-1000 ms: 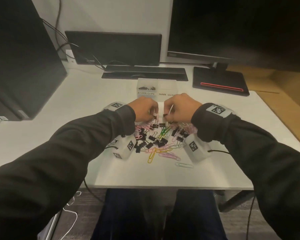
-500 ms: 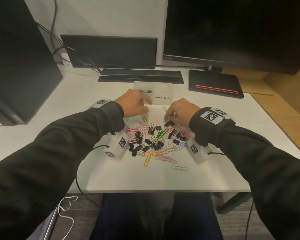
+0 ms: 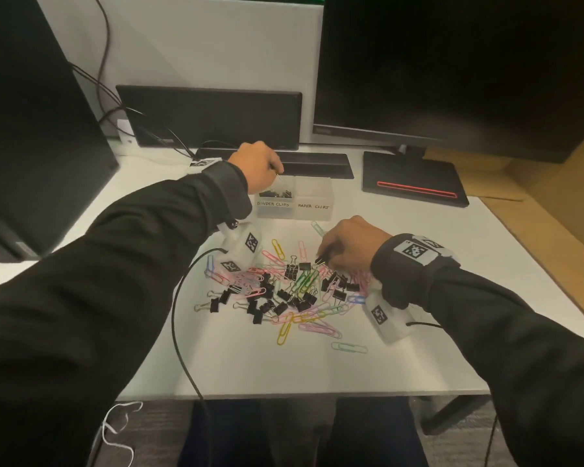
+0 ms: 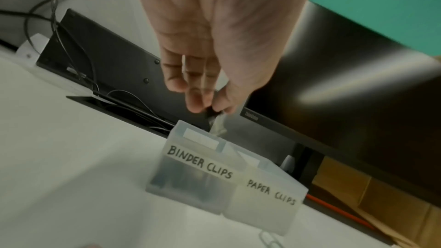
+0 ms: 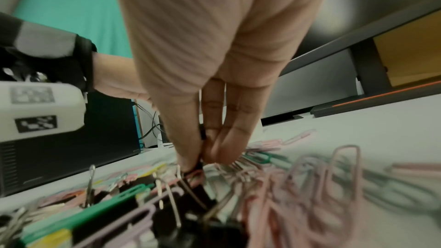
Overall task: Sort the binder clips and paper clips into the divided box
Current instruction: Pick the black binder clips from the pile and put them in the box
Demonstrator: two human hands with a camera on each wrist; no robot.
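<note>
The translucent divided box [image 3: 312, 215] stands at the back of the desk, labelled BINDER CLIPS on the left [image 4: 200, 163] and PAPER CLIPS on the right [image 4: 269, 191]. Several black binder clips lie in its left compartment [image 3: 277, 193]. My left hand [image 3: 277, 175] hovers over that compartment and pinches a black binder clip [image 4: 213, 114] by thumb and fingertips [image 4: 197, 105]. A mixed pile of black binder clips and coloured paper clips [image 3: 284, 291] lies mid-desk. My right hand [image 3: 322, 256] is down at the pile's far right edge, pinching a black binder clip [image 5: 197, 167].
Behind the box are a cable slot [image 3: 317, 165], a black dock [image 3: 209, 116] and a monitor base [image 3: 415, 183]. A black computer tower [image 3: 38, 129] stands at the left. A cable [image 3: 179, 318] hangs from my left wrist across the desk. Loose paper clips [image 3: 349, 347] lie near the front.
My left hand has risen from the pile and moved back to above the binder-clip compartment, carrying a clip. My right hand has dropped to the pile and pinched a binder clip.
</note>
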